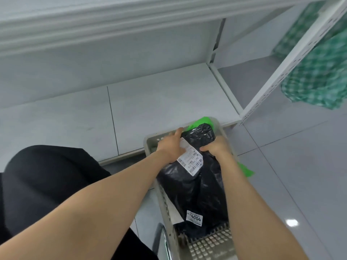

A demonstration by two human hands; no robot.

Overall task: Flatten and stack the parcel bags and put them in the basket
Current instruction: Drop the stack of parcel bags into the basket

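The right hand (216,147) had its grip closed round the right edge of the black parcel bag (202,184), while the left hand (171,145) kept an open grip, fingers straight, pressing beside the shipping label (191,160), probably to flatten the bag and seat it. It lay lengthwise inside the slotted basket (150,141), on a green bag (201,121) poking out at the basket's far end and past its right wall.
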